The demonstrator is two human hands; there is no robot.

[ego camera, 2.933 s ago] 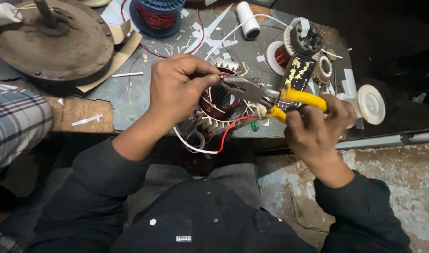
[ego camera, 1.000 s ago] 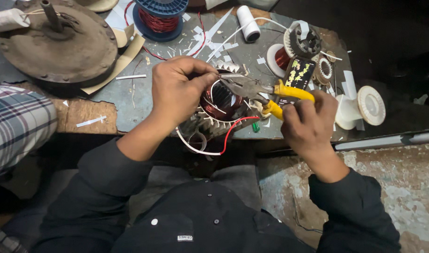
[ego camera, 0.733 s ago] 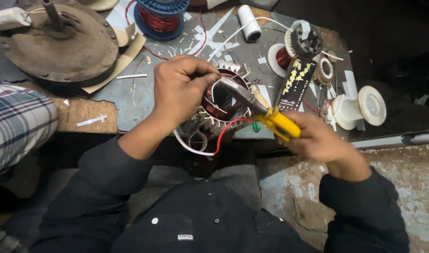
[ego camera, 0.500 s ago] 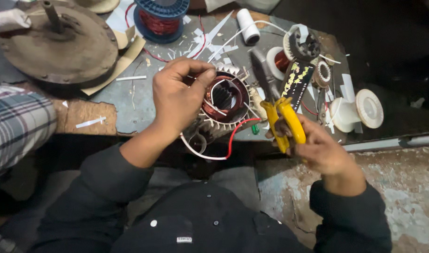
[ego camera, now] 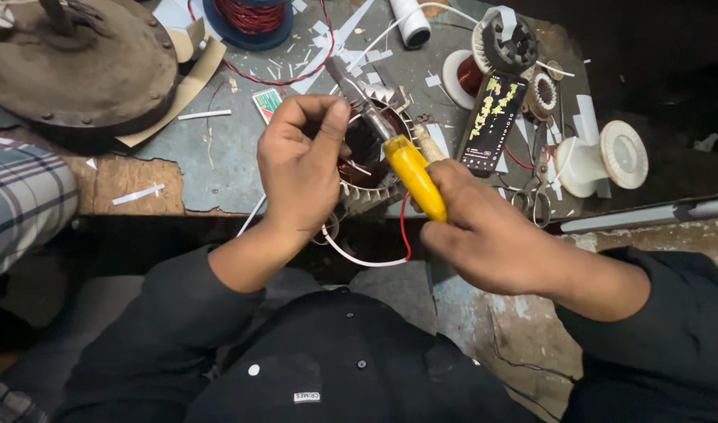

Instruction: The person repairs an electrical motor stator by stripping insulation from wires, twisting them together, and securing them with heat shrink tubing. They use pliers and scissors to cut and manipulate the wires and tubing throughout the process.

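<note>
A scuffed grey-blue workbench (ego camera: pixel 218 168) with a chipped wooden edge stands over worn, stained concrete floor (ego camera: pixel 523 313), dimly lit.

A round rusty metal housing (ego camera: pixel 77 66) is sitting at the bench's far left, resting on a sheet of brown card (ego camera: pixel 188 74). A blue spool of red copper wire (ego camera: pixel 249 17) is lying behind it. A white thread cone (ego camera: pixel 410 19) is lying near the top edge. A phone with a lit screen (ego camera: pixel 496 121) is lying flat, with scissors (ego camera: pixel 535 184) just to its right. An empty white bobbin (ego camera: pixel 605 160) is lying on its side beside them. White paper strips (ego camera: pixel 206 115) are lying scattered over the grey bench top (ego camera: pixel 218 168). A plaid sleeve (ego camera: pixel 22 204) is showing at the left edge.
</note>
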